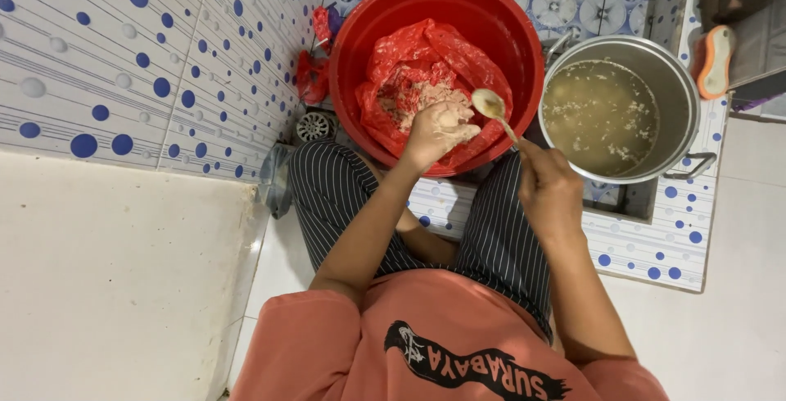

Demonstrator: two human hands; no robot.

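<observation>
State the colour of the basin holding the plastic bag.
Red; the basin shows best in the head view.

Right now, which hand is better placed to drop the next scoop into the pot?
Probably right. The right hand holds the spoon beside the metal pot; the left hand is full of paste over the red basin.

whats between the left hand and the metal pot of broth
In the head view, the spoon held by the right hand lies between the paste-covered left hand and the round metal pot, above the red plastic basin's rim.
</observation>
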